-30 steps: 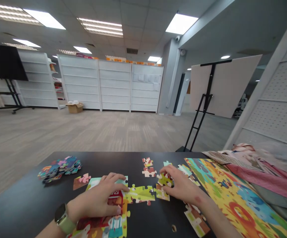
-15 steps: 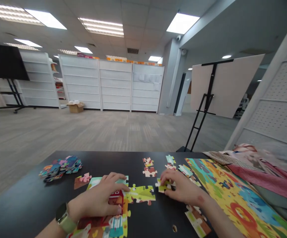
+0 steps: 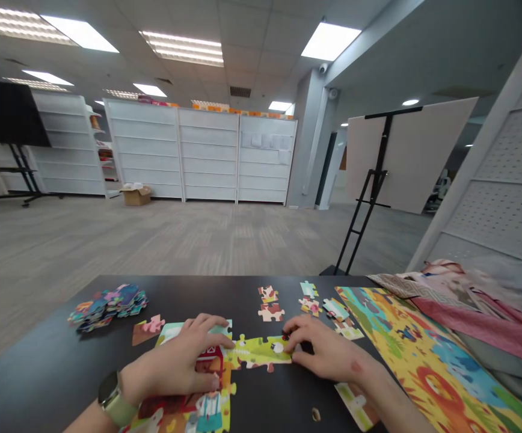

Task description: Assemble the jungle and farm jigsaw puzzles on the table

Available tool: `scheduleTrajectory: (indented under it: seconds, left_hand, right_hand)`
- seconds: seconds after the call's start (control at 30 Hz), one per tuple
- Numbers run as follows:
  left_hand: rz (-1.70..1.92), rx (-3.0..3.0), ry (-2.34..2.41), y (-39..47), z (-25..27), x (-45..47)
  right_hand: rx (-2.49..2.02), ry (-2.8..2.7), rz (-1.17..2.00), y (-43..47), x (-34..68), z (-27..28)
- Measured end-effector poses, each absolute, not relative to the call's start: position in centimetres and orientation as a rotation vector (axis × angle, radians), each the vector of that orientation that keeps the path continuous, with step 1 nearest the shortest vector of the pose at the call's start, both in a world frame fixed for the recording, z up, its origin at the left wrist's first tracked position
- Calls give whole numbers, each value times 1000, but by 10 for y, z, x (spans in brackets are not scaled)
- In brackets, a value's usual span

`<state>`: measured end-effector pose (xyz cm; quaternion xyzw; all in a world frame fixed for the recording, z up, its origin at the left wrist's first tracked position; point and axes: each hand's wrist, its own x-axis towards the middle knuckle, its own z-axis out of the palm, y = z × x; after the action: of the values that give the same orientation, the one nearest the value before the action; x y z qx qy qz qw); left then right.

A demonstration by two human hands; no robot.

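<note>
My left hand [image 3: 189, 355], with a watch [image 3: 112, 394] on its wrist, lies spread over the joined farm jigsaw [image 3: 218, 412] with its red barn. A green strip of joined pieces [image 3: 249, 350] runs out to the right of the barn. My right hand [image 3: 322, 346] has its thumb and fingers closed on the right edge of a green puzzle piece [image 3: 278, 347] with a white sheep. This piece lies against the right end of the strip; whether it is fully locked in, I cannot tell. My right fingers hide its far edge.
Loose brown-and-white pieces [image 3: 270, 311] and a pig piece [image 3: 310, 307] lie beyond my right hand. A pile of blue pieces [image 3: 112, 307] sits at the far left. On the right are a colourful lion picture sheet [image 3: 423, 367] and pink cloth [image 3: 459, 319]. Another piece [image 3: 355, 406] lies under my right forearm.
My right hand has moved left with the green piece, closing the gap to the strip; the piece now meets its end. My left hand stays on the jigsaw.
</note>
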<state>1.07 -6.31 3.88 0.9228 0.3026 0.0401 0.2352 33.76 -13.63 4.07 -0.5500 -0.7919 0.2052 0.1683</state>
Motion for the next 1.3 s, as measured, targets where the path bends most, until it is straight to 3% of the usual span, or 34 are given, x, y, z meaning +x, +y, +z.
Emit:
scheduleTrajectory:
  seconds: [0.17, 0.3, 0.63, 1.03, 1.3]
  left_hand:
    - [95, 2529, 832, -65, 40, 11]
    - [81, 2526, 841, -67, 41, 11]
    - [52, 2504, 857, -68, 45, 13]
    - [79, 2519, 849, -70, 48, 14]
    - [102, 2541, 825, -68, 44, 13]
  right_hand:
    - [-1888, -1871, 151, -117, 384, 42]
    - [-2120, -1684, 77, -106, 432, 38]
    - [-2174, -1619, 197, -105, 449, 19]
    - [-1615, -1877, 706, -108, 354, 15]
    - [-1607, -1973, 590, -108, 352, 19]
